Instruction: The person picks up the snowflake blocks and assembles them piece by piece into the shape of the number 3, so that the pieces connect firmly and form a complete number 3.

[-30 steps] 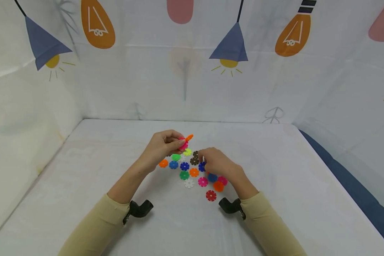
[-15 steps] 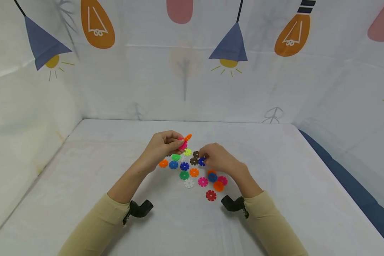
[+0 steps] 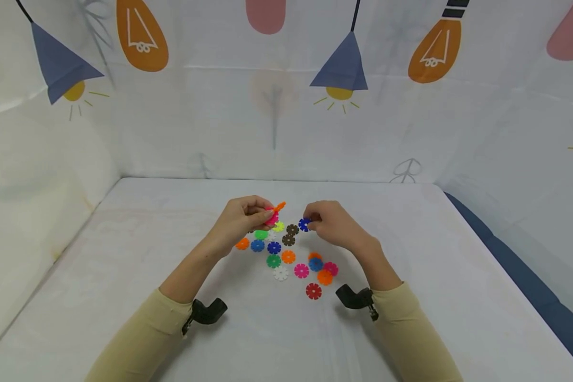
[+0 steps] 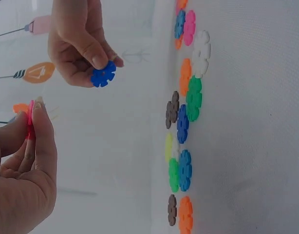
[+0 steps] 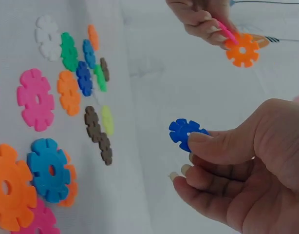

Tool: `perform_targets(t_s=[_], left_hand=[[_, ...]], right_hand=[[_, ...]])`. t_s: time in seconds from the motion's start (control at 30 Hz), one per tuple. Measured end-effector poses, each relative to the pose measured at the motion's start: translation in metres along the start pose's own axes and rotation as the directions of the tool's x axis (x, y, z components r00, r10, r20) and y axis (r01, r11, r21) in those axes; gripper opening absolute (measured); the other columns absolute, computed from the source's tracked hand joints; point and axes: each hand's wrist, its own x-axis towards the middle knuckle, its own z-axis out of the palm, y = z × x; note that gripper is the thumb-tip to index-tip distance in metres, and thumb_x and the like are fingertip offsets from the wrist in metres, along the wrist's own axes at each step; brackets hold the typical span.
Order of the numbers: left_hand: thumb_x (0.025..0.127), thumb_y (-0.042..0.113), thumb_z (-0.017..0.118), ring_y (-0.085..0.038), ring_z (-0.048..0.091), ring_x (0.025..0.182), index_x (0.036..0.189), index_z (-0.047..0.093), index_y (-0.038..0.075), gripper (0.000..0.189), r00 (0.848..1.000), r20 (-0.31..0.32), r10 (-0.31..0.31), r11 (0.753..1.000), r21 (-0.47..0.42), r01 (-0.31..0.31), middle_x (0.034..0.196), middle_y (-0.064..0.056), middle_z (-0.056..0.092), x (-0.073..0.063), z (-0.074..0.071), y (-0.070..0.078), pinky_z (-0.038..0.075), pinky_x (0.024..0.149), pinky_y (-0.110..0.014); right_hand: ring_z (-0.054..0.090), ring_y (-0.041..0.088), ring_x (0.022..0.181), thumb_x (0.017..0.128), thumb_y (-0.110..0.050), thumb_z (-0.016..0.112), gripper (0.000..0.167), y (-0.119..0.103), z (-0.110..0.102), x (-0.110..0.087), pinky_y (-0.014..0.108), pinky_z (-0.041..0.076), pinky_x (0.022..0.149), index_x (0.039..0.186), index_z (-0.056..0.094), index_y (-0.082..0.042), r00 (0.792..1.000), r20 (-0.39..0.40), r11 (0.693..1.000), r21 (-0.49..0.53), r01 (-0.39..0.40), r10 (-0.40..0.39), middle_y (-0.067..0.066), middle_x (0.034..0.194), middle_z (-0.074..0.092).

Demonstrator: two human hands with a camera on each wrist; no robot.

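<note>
My left hand (image 3: pixel 241 220) pinches a pink notched disc (image 3: pixel 271 216) between thumb and fingers. Fitted to that disc, at an angle, is an orange notched disc (image 5: pixel 242 50), seen face-on in the right wrist view. A dark blue notched disc (image 3: pixel 303 225) is pinched at its edge by the thumb and fingers of my right hand (image 3: pixel 336 225). Both hands are raised above the table, with a gap between the blue disc and the joined pair. In the left wrist view the blue disc (image 4: pixel 103 74) faces the camera.
Several loose discs lie on the white table (image 3: pixel 248 329), among them a red one (image 3: pixel 313 291), a white one (image 3: pixel 280 273) and brown ones (image 3: pixel 288 240). At the right, an orange disc (image 3: pixel 324 277) overlaps others. A white printed sheet (image 3: pixel 210 122) stands behind.
My right hand has picked the dark blue disc up from the table and carried it upward and away from me. My left hand has stayed nearly still with the joined discs.
</note>
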Motion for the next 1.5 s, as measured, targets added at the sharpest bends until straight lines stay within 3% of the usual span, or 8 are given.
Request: perform_targets(t_s=[0.33, 0.63, 0.8, 1.03, 1.23, 1.5], left_hand=[[0.097, 0.019, 0.064, -0.036, 0.069, 0.095, 0.111, 0.066, 0.008, 0.018, 1.000, -0.027, 0.009, 0.996, 0.088, -0.007, 0.099, -0.012, 0.069, 0.000, 0.000, -0.002, 0.059, 0.077, -0.024], [0.097, 0.017, 0.065, -0.026, 0.073, 0.093, 0.110, 0.067, 0.007, 0.017, 1.000, 0.003, 0.029, 0.994, 0.102, -0.029, 0.103, -0.012, 0.072, 0.000, 0.000, -0.004, 0.060, 0.088, -0.035], [0.096, 0.019, 0.067, -0.031, 0.072, 0.095, 0.109, 0.069, 0.008, 0.017, 0.999, 0.013, 0.036, 0.992, 0.123, -0.037, 0.101, -0.011, 0.073, 0.000, 0.003, -0.003, 0.059, 0.091, -0.040], [0.094, 0.016, 0.068, -0.032, 0.072, 0.097, 0.109, 0.070, 0.009, 0.017, 0.998, 0.028, 0.055, 0.991, 0.119, -0.058, 0.102, -0.014, 0.074, -0.002, 0.006, -0.003, 0.057, 0.093, -0.047], [0.094, 0.015, 0.068, -0.037, 0.071, 0.100, 0.109, 0.070, 0.008, 0.016, 0.998, 0.031, 0.060, 0.991, 0.120, -0.063, 0.101, -0.013, 0.074, -0.003, 0.008, -0.001, 0.057, 0.093, -0.048], [0.093, 0.016, 0.069, -0.028, 0.072, 0.095, 0.107, 0.071, 0.010, 0.015, 0.998, 0.014, 0.067, 0.984, 0.167, -0.068, 0.100, -0.007, 0.075, -0.003, 0.009, -0.001, 0.056, 0.095, -0.049]], right_hand=[[0.061, 0.022, 0.085, 0.095, -0.007, 0.063, 0.012, -0.004, -0.012, -0.004, 0.036, 0.058, 0.080, 0.104, 0.071, -0.007, 0.998, -0.070, 0.998, 0.063, -0.006, 0.010, 0.008, 0.095, 0.070], [0.061, 0.023, 0.085, 0.097, -0.009, 0.062, 0.012, -0.008, -0.021, -0.010, 0.035, 0.056, 0.077, 0.105, 0.070, -0.008, 0.988, -0.153, 0.991, 0.132, -0.003, 0.023, 0.007, 0.098, 0.070], [0.062, 0.027, 0.086, 0.098, -0.010, 0.061, 0.010, -0.010, -0.023, -0.011, 0.033, 0.054, 0.076, 0.103, 0.069, -0.008, 0.985, -0.175, 0.984, 0.179, 0.021, 0.011, 0.007, 0.097, 0.069], [0.063, 0.022, 0.088, 0.097, -0.012, 0.062, 0.010, -0.014, -0.025, -0.012, 0.037, 0.057, 0.080, 0.102, 0.070, -0.009, 0.980, -0.199, 0.978, 0.207, 0.029, 0.013, 0.006, 0.098, 0.070], [0.065, 0.021, 0.089, 0.096, -0.013, 0.063, 0.010, -0.018, -0.025, -0.013, 0.037, 0.058, 0.081, 0.100, 0.072, -0.011, 0.982, -0.188, 0.970, 0.240, 0.033, 0.013, 0.004, 0.097, 0.072], [0.065, 0.021, 0.088, 0.094, -0.013, 0.065, 0.009, -0.022, -0.021, -0.011, 0.037, 0.058, 0.081, 0.099, 0.072, -0.009, 0.989, -0.149, 0.960, 0.277, 0.051, -0.009, 0.004, 0.096, 0.072]])
